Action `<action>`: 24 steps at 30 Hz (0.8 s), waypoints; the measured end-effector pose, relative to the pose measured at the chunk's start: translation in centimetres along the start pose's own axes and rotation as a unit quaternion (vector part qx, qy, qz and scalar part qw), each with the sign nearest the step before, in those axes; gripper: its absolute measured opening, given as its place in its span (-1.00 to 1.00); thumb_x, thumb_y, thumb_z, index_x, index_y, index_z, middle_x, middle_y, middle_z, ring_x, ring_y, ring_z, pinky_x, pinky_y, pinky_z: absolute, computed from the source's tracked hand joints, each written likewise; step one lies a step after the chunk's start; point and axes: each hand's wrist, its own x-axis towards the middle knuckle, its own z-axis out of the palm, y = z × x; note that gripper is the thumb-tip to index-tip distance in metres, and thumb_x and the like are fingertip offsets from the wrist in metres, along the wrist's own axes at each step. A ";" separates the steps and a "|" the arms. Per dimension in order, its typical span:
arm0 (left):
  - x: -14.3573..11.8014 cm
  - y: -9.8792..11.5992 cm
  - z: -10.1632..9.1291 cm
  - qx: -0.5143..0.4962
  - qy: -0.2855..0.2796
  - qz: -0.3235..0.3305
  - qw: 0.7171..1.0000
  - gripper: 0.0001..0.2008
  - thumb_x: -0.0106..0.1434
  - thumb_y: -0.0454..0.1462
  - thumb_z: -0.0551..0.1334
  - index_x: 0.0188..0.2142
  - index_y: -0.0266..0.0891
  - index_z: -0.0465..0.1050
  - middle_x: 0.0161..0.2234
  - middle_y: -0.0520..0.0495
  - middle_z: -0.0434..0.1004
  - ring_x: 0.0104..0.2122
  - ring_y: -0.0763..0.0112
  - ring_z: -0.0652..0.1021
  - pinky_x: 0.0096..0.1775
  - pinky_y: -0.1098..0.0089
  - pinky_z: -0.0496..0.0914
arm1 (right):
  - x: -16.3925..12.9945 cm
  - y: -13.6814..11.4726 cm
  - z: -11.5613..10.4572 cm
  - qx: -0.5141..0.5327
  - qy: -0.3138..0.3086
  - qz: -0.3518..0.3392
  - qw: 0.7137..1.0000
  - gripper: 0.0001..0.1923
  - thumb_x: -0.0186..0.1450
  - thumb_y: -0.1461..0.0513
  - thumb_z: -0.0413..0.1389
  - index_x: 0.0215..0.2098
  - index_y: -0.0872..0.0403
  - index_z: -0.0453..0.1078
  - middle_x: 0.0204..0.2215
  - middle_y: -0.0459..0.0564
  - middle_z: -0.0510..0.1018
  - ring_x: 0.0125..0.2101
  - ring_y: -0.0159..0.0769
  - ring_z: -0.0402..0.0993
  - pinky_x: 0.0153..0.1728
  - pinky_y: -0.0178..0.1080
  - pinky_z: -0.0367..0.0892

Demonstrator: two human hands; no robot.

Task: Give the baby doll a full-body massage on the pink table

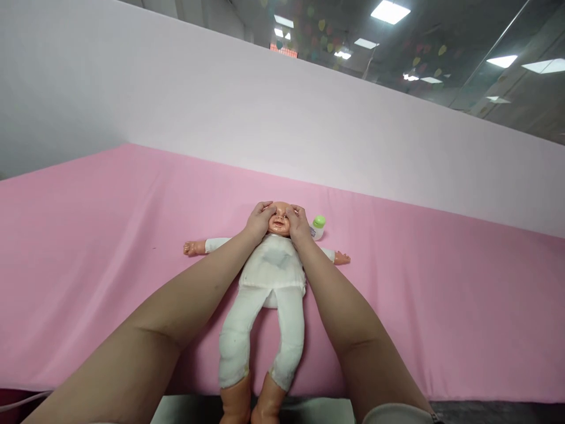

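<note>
I had both hands on the doll's head, one to each side of its face. My left hand lay against the left side of the head, fingers curled up over the brow, and my right hand pressed the other cheek, its fingers reaching the temple. Neither hand closed around anything; both were cupped narrow against the head, palms and fingertips touching it, with the face showing in the gap between them. The doll lay on its back on the pink sheet, head away from me, arms spread straight out to either side and legs pointing toward me, its bare feet hanging past the near edge of the sheet. It wore a white suit (a bit wrinkled at the belly). My forearms ran along both sides of its body, the left one crossing over its arm. A small white bottle with a green cap stood on the sheet just beside my right hand, near the doll's head. A pale wall rose behind the sheet.
</note>
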 end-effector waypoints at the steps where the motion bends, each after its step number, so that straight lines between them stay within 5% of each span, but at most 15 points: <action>1: 0.0 0.0 0.0 0.005 -0.002 0.002 1.000 -0.48 0.13 -0.05 0.39 0.04 -0.18 0.47 -0.14 -0.09 0.63 -0.14 0.22 0.65 0.01 0.17 0.56 | -0.1 -0.1 -0.1 0.002 0.005 0.003 1.000 -0.43 0.43 -0.19 0.05 0.25 -0.11 0.35 0.07 -0.01 0.62 0.09 -0.12 0.59 0.17 -0.04 0.46; 6: -0.1 0.0 -0.5 0.050 -0.017 0.021 0.998 -0.50 0.23 -0.08 0.25 0.13 -0.19 0.48 -0.01 -0.16 0.66 -0.02 0.14 0.66 0.08 0.11 0.55 | -0.8 -0.9 -1.1 0.005 0.007 -0.016 1.000 -0.34 0.41 -0.19 0.05 0.28 -0.01 0.39 0.30 0.05 0.52 0.32 -0.13 0.41 0.41 -0.03 0.23; 9: -0.5 0.5 -1.1 0.104 -0.016 0.055 0.993 -0.54 0.29 -0.08 0.25 0.13 -0.18 0.53 0.13 -0.19 0.63 0.15 0.06 0.58 0.30 0.03 0.39 | -1.4 -1.5 -2.0 -0.042 -0.006 -0.040 0.998 -0.33 0.42 -0.20 0.06 0.31 0.00 0.41 0.39 0.06 0.44 0.40 -0.13 0.32 0.49 -0.03 0.10; 13: -1.6 1.5 -2.0 0.198 -0.010 0.135 0.971 -0.63 0.35 -0.07 0.27 0.06 -0.16 0.60 0.22 -0.22 0.58 0.32 -0.03 0.43 0.46 0.04 0.11 | -2.3 -2.6 -2.6 -0.148 0.015 -0.054 0.987 -0.37 0.51 -0.17 -0.03 0.33 -0.01 0.43 0.29 0.10 0.55 0.32 -0.06 0.44 0.44 0.06 0.20; 17: -2.6 1.7 -1.9 0.367 0.001 0.215 0.905 -0.58 0.49 -0.06 0.08 0.13 -0.17 0.56 0.17 -0.31 0.60 0.21 -0.10 0.52 0.34 -0.02 0.27 | -2.9 -3.5 -2.5 -0.200 0.022 -0.104 0.974 -0.37 0.56 -0.14 -0.13 0.28 0.01 0.50 0.25 0.12 0.60 0.29 -0.06 0.48 0.42 0.03 0.25; 24: -3.8 1.3 -1.7 0.391 0.003 0.219 0.894 -0.59 0.50 -0.03 0.09 0.14 -0.13 0.54 0.12 -0.28 0.62 0.13 -0.07 0.58 0.26 0.05 0.36 | -4.0 -3.7 -2.1 -0.222 0.025 -0.114 0.968 -0.30 0.58 -0.15 -0.21 0.39 0.05 0.41 0.34 0.13 0.52 0.36 -0.06 0.42 0.41 0.01 0.25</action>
